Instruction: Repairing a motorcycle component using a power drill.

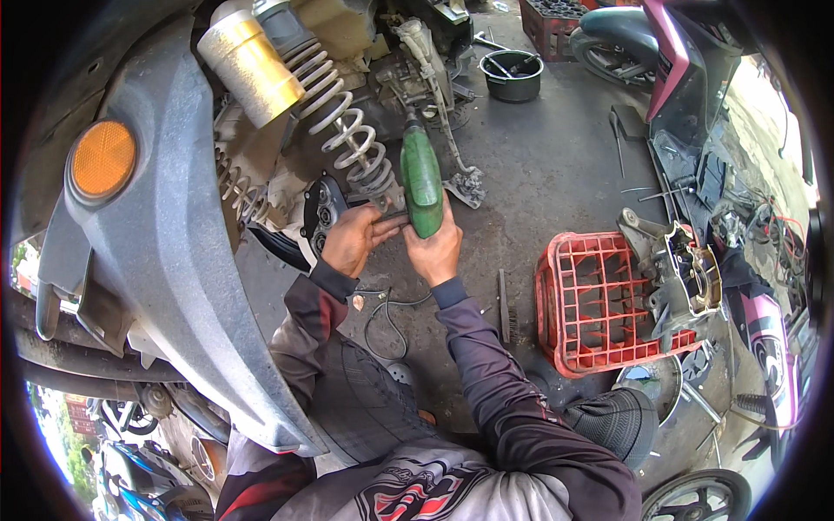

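1. Your right hand (437,252) is closed round the green tool (420,178), centre frame, nose at the engine (417,65).
2. Your left hand (352,239) pinches its lower end.
3. Shock spring (347,130) is mounted; the job looks midway.

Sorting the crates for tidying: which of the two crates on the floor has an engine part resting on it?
The bright red crate beside the person's right arm; a grey metal engine casing sits on its right edge. The darker crate at the top carries none.
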### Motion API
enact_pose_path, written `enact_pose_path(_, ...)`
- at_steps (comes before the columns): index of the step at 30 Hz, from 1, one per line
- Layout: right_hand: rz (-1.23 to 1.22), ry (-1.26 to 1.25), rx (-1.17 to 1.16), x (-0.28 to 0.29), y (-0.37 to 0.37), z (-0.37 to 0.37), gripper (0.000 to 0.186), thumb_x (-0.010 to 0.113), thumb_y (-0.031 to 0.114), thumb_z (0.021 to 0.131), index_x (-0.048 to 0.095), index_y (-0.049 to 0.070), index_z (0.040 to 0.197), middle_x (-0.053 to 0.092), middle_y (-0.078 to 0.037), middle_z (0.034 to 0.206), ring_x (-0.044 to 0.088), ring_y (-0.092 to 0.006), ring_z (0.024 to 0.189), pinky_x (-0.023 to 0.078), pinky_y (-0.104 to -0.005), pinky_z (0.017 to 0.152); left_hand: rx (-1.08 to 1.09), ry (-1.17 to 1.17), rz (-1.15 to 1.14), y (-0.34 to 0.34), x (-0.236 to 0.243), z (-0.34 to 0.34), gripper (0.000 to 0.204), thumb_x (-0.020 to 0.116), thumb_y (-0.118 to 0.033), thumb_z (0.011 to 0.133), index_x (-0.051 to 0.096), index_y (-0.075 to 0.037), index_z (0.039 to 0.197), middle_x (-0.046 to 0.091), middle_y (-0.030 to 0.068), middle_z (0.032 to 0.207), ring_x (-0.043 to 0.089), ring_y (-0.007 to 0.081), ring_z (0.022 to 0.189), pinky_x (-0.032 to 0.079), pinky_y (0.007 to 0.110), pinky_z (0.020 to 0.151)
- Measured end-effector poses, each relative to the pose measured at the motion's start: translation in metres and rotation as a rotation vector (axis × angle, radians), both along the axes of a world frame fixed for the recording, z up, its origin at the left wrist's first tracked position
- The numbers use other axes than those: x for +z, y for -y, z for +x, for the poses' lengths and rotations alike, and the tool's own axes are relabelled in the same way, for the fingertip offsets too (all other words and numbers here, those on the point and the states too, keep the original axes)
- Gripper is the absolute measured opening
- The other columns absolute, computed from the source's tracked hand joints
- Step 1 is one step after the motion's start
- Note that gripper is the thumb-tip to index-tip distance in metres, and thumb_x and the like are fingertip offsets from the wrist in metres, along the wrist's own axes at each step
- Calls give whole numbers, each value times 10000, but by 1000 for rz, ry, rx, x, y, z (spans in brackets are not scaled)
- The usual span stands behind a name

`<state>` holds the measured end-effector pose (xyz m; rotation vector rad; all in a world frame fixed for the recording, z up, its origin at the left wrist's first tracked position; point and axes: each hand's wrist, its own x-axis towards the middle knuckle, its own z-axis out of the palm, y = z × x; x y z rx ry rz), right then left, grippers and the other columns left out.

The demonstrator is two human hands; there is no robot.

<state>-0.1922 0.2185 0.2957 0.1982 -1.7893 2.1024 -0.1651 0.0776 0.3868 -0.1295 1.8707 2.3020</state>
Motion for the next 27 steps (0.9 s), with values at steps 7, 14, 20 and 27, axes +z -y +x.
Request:
enact_pose_path(7,18,22,-21,4,-6,-6,815,760,60,739,407,-99,1457,741,-231,1053,756,-335,961,589,-382,844,3,-39,-36,-18,0,3,447,427,-161,1052,461,64,1438,541,146,1468,571,291,1333,459,375,1080)
enact_pose_path(14,32,-19,-75,11,-5,0,794,748,53,744,414,-92,1449,742,-230,1047,755,-330,973,591,-383,841,-10,-37,26,-13,-4,2,424,423,-140,1045,480,55,1417,567,148,1421,575,290,1330,464,375,1076)
enact_pose_path(20,56,-58,-70,18,-4,-2,708,728,41,761,460,-44,1411,745,-219,1041,755,-348,949,597,-397,816,-21,-9,47,2,-9,1,387,447,-126,1035,510,51,1374,600,140,1336,586,284,1314,472,367,1060)
enact_pose_path(27,26,3,-107,9,6,-2,780,749,76,745,448,-71,1450,724,-256,1099,736,-354,1033,573,-388,877,5,-55,52,-1,-6,-2,345,471,-126,1028,537,44,1321,608,134,1326,593,278,1300,479,380,1059)
